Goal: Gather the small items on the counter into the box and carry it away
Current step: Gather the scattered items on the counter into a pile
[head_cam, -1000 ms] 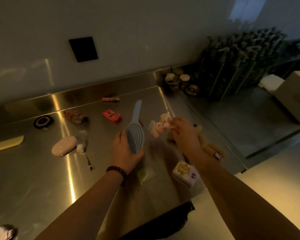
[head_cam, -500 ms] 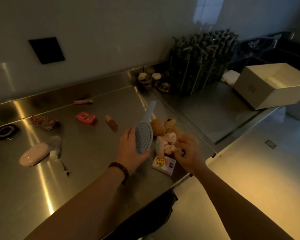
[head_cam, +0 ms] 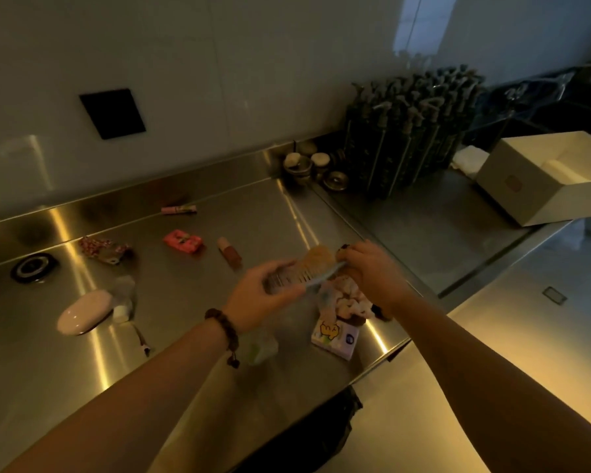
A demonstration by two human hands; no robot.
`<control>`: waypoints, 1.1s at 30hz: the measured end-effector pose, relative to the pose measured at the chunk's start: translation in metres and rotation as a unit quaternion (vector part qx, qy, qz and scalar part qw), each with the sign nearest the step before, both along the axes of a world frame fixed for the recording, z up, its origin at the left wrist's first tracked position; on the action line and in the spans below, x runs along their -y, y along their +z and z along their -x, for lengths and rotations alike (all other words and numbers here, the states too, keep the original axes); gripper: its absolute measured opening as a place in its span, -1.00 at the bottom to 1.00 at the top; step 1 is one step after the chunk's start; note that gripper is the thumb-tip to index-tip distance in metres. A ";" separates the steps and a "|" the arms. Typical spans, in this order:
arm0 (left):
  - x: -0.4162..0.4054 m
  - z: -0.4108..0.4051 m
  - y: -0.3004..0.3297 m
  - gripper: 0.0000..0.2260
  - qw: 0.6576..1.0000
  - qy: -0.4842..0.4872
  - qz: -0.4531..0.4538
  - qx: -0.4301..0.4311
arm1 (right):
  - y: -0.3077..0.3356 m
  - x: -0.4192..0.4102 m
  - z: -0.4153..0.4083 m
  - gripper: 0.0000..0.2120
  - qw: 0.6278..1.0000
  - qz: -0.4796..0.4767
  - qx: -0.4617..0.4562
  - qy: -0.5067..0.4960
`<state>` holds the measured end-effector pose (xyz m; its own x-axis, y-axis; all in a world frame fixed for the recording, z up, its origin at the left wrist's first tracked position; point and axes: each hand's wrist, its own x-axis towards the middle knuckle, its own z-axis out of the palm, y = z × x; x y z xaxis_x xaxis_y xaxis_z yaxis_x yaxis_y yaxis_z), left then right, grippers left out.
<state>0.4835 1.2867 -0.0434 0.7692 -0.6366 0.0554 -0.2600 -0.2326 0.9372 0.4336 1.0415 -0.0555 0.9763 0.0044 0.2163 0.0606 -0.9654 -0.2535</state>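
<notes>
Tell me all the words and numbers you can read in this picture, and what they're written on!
None can be read.
Tissue pack: a yellow cartoon and a blue round logo, lettering too blurred.
Pink packet: dark marks, too small to read.
Pink tube by the back edge: printing too small.
White box: a faint square mark on its side, unreadable.
Pump bottles: labels too dark.
</notes>
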 end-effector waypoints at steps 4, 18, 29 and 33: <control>0.010 -0.020 -0.018 -0.68 0.972 0.228 0.043 -0.041 | -0.004 0.001 0.002 -0.75 0.998 -0.025 -0.059 -0.026; 0.044 -0.020 -0.080 -0.52 0.980 0.107 -0.164 -0.018 | -0.021 0.001 -0.006 -0.51 0.986 0.070 -0.148 -0.032; -0.026 -0.029 -0.064 -0.42 0.955 0.209 -0.185 0.103 | -0.019 -0.100 -0.108 -0.59 0.993 -0.059 -0.088 0.056; -0.060 0.006 -0.074 -0.16 0.953 0.115 -0.270 0.076 | -0.033 -0.151 -0.161 -0.50 0.983 -0.019 -0.168 0.073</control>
<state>0.4771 1.3464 -0.1171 0.9012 -0.4192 -0.1098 -0.2673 -0.7372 0.6205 0.5943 1.1925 -0.0883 0.9823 0.1484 -0.1146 0.1051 -0.9419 -0.3189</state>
